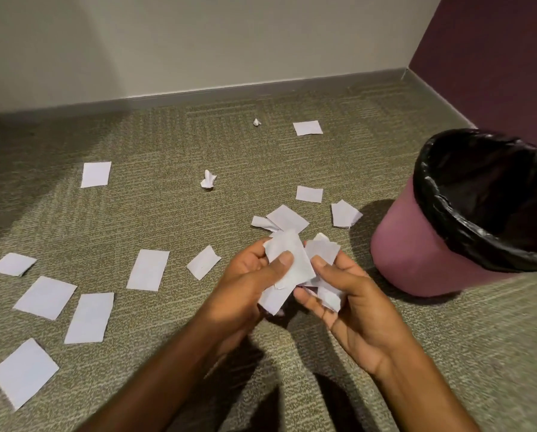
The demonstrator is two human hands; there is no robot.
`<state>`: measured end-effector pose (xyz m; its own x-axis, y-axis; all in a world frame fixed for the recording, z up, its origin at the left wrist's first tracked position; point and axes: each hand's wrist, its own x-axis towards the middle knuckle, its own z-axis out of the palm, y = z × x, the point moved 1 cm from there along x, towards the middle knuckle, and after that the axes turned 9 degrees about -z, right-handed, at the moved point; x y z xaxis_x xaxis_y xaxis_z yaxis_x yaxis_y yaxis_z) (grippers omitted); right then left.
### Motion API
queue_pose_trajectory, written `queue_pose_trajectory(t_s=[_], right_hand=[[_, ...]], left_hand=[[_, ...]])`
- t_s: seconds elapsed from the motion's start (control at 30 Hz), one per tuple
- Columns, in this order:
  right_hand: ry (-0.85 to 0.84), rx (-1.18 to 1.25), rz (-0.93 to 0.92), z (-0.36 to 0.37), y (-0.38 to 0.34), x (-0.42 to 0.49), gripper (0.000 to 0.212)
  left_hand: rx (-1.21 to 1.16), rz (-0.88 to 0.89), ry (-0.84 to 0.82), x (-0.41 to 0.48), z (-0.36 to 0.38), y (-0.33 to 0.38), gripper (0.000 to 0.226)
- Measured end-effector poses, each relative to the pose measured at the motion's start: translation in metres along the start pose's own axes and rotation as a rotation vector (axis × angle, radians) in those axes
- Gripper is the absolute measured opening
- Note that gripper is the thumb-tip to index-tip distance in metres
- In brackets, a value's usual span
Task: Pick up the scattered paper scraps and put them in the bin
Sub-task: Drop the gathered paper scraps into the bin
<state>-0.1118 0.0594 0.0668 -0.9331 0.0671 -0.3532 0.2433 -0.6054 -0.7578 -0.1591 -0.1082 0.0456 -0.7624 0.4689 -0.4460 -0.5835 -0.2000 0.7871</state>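
Note:
My left hand (248, 285) pinches a white paper scrap (287, 263) between thumb and fingers. My right hand (351, 300) grips a bunch of several crumpled scraps (326, 275) right beside it. Both hands hover above the carpet, left of the maroon bin (416, 254) with its black liner (466, 226). Several flat white scraps lie scattered on the carpet, such as one scrap (95, 174) at the left, one (148, 269) near my left hand and one (307, 128) far back. Two crumpled balls (208, 179) (257, 121) sit farther away.
Olive patterned carpet (167, 213) covers the floor. A pale wall with a grey baseboard (261, 88) runs along the back, and a dark purple wall (494, 57) stands behind the bin at the right corner.

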Motion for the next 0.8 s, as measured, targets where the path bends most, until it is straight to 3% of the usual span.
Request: queue_pose_trajectory(t_s=[0.23, 0.4, 0.63, 0.8], right_hand=[[0.107, 0.257, -0.217, 0.002, -0.086, -0.016, 0.022], [0.221, 0.318, -0.44, -0.015, -0.153, -0.023, 0.023], [0.35, 0.415, -0.5, -0.053, -0.204, -0.016, 0.016], [0.393, 0.408, -0.532, -0.067, -0.205, -0.015, 0.027]], left_hand=[[0.279, -0.045, -0.197, 0.025, 0.097, 0.098, 0.027], [0.468, -0.107, -0.289, 0.059, 0.186, 0.148, 0.026], [0.541, -0.232, -0.207, 0.11, 0.261, 0.138, 0.022], [0.534, -0.268, -0.139, 0.122, 0.27, 0.127, 0.023]])
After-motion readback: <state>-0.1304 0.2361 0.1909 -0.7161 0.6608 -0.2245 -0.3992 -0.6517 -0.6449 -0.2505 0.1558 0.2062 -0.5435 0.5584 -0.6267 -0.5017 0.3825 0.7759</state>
